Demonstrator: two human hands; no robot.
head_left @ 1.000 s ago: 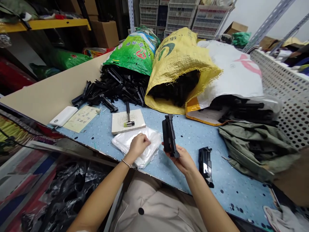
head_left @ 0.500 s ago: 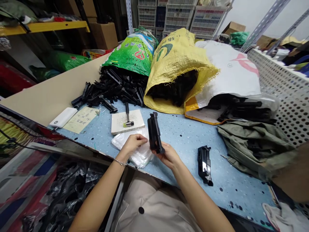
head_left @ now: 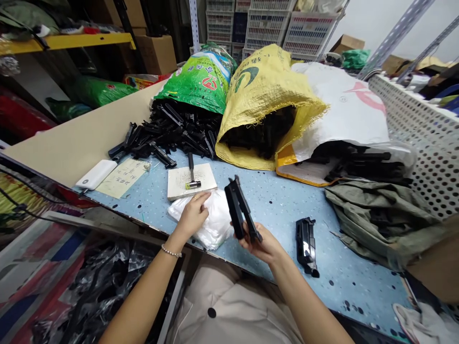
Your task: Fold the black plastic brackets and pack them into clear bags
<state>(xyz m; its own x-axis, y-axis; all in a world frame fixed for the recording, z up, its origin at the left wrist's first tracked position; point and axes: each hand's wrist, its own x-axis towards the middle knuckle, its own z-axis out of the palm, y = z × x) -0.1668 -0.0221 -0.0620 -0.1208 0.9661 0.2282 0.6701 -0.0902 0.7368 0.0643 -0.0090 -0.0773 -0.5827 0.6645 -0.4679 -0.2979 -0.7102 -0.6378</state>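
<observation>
Head view: showing hammer (head_left: 191, 167) beyond plastic (head_left: 216, 229) near table's (head_left: 272, 210) front edge; clasping tilted black part (head_left: 234, 210) in right grip (head_left: 263, 244); with left grip (head_left: 191, 216) half-curled over plastic, unclear if holding any.

Workshop — hammer (head_left: 191, 166), sacks (head_left: 265, 79), stacked crates (head_left: 266, 29)

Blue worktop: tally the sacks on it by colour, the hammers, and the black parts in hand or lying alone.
Green sack: 1
Yellow sack: 1
White sack: 1
Hammer: 1
Held black part, in the right hand: 1
Lone black part: 1
Total: 6
</observation>
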